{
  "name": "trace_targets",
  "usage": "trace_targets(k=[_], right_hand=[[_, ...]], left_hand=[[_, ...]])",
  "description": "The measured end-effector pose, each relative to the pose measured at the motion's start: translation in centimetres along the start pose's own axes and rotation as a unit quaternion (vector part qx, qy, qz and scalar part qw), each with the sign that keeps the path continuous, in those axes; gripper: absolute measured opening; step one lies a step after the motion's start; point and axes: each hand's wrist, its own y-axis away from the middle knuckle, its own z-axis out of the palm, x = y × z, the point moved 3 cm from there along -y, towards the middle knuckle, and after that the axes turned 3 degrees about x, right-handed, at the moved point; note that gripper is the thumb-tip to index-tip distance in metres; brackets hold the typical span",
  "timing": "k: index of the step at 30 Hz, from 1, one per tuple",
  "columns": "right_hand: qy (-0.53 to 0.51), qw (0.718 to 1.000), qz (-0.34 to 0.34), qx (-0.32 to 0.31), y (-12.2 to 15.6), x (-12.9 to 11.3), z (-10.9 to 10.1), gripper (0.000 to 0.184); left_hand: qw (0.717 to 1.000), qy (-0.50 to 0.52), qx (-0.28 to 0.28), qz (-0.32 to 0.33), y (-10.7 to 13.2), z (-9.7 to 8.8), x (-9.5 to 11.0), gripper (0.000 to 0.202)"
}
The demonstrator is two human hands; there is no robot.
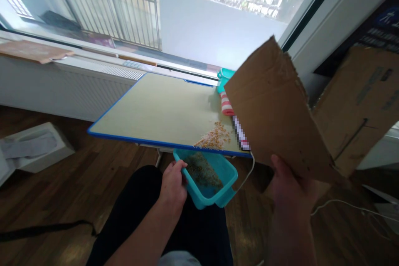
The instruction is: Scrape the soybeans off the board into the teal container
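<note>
My left hand (175,185) grips the left rim of a turquoise plastic basin (230,170), which is held just under the table's front edge. Inside the basin lies a layer of mixed grain (204,172). Raised on the right, a piece of brown cardboard (271,104) is held at its lower edge by my right hand (289,187), with the thumb on the near face. On the cream table top (156,108) with blue edging, a pile of yellow and pale grains (215,136) sits at the front edge, right above the basin.
A striped red-and-white cloth (226,104) and another turquoise container (222,79) stand at the table's back right. A blurred-out device (240,133) with a white cable lies at the right edge. Cardboard boxes (358,104) are stacked right; a white box (37,147) is on the floor left.
</note>
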Motion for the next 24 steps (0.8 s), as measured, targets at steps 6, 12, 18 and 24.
trace_targets(k=[6, 12, 18, 24], right_hand=[[0.402, 0.896, -0.179, -0.064, 4.3, -2.3, -3.4, 0.035], [0.456, 0.847, -0.26, -0.087, 5.2, -2.4, -1.9, 0.045], [0.475, 0.839, -0.247, -0.098, 5.0, -0.9, -0.4, 0.048], [0.475, 0.843, -0.227, -0.109, 4.9, -0.8, 0.6, 0.047]], left_hand=[[1.0, -0.001, -0.011, -0.017, -0.1, 0.0, 0.1, 0.014], [1.0, 0.006, -0.018, -0.024, -0.3, 0.1, 0.4, 0.015], [1.0, 0.012, -0.007, -0.021, -0.5, 0.3, 0.3, 0.014], [1.0, 0.018, -0.011, -0.019, -0.4, 0.3, 0.3, 0.014]])
